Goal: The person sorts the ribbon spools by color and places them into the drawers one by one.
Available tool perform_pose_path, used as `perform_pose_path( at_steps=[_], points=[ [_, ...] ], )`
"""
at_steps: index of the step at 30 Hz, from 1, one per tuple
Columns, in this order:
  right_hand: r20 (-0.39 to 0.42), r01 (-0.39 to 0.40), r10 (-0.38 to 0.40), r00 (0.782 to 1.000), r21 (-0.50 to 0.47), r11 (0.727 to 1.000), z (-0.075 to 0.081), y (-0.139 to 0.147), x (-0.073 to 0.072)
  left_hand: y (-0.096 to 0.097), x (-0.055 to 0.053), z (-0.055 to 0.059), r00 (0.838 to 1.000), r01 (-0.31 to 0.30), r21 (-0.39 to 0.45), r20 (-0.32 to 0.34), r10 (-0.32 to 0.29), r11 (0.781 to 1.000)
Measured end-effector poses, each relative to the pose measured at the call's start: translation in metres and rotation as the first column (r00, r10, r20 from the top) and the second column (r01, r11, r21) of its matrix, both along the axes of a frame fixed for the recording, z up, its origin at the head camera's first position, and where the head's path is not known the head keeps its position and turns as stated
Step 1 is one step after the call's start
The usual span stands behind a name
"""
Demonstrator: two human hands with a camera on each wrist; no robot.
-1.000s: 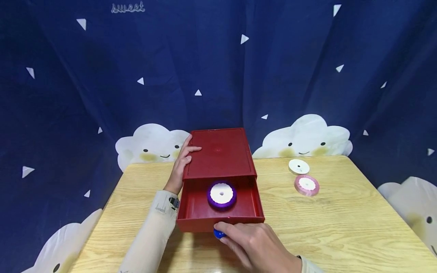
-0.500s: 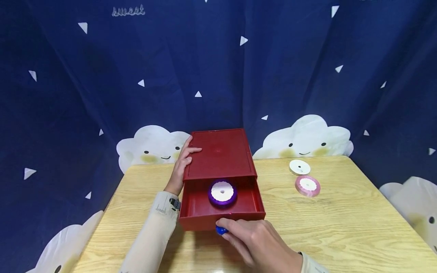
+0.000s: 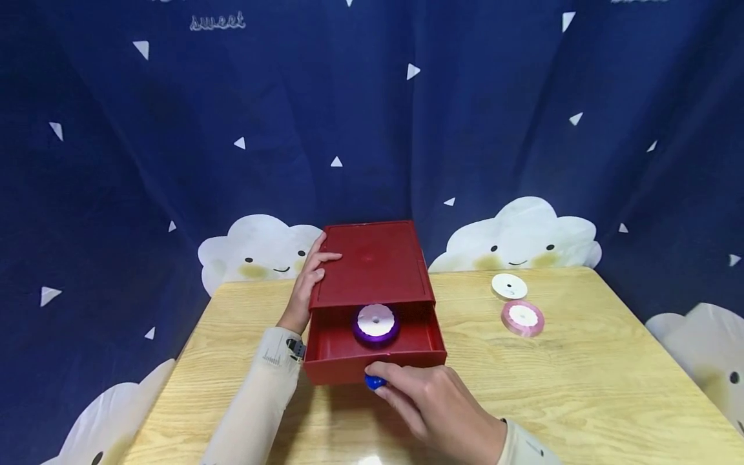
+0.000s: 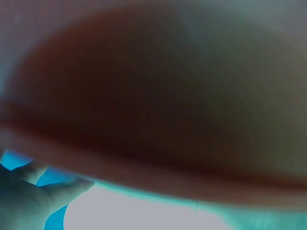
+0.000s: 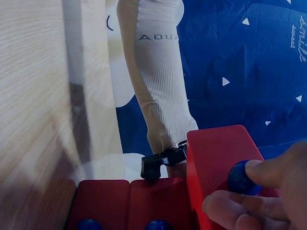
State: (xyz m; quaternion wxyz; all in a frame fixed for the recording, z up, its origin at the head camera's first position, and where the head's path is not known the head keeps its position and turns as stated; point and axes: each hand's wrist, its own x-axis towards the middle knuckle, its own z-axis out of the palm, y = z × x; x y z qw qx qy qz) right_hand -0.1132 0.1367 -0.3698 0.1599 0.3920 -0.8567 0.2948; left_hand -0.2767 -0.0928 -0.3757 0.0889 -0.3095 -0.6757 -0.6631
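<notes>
A red plastic drawer unit (image 3: 372, 265) stands on the table, its top drawer (image 3: 343, 371) pulled partway out. Inside lies a roll of purple ribbon (image 3: 375, 325) with a white scalloped face, its far edge close to the cabinet's opening. My right hand (image 3: 438, 403) pinches the blue round knob (image 3: 374, 382) on the drawer front between thumb and finger; the right wrist view shows the same knob (image 5: 242, 178). My left hand (image 3: 305, 284) rests along the unit's left side, fingers fairly straight, some lying over the top edge.
Right of the unit, a pink ribbon roll (image 3: 522, 318) and a white spool (image 3: 509, 286) lie on the wooden table (image 3: 581, 387). Below the pulled-out drawer, shut drawers (image 5: 103, 201) with blue knobs show in the right wrist view. A dark blue curtain (image 3: 372, 97) hangs behind.
The drawer has slid a little way into the unit, carrying the purple ribbon roll; my right hand has moved forward with the knob. My left hand stays against the unit's side.
</notes>
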Motion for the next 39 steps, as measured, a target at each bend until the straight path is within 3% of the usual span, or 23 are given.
perform_pose_path(
  at_steps=[8, 17, 28, 34, 39],
  points=[
    [0.004, -0.009, 0.009, 1.000, -0.018, 1.000, -0.001, 0.001, -0.005, -0.001, -0.002, -0.001, 1.000, -0.008, -0.014, 0.015, 0.009, 1.000],
    [-0.037, -0.025, 0.023, 0.999, -0.060, 0.998, -0.005, 0.000, -0.014, -0.002, -0.005, 0.004, 1.000, -0.004, -0.020, -0.024, 0.003, 1.000],
    [0.057, -0.042, 0.047, 0.997, -0.085, 0.996, -0.008, -0.001, -0.014, -0.005, 0.000, 0.000, 1.000, -0.022, -0.053, 0.002, 0.022, 0.998],
    [0.094, -0.006, 0.013, 0.996, -0.072, 0.997, -0.012, -0.006, -0.010, -0.011, -0.003, -0.015, 0.999, -0.047, -0.069, 0.014, 0.048, 0.997],
    [0.068, -0.023, 0.029, 0.997, -0.098, 0.995, -0.010, -0.003, -0.011, -0.006, 0.004, -0.002, 0.999, -0.044, -0.064, -0.016, 0.043, 0.997]
  ],
)
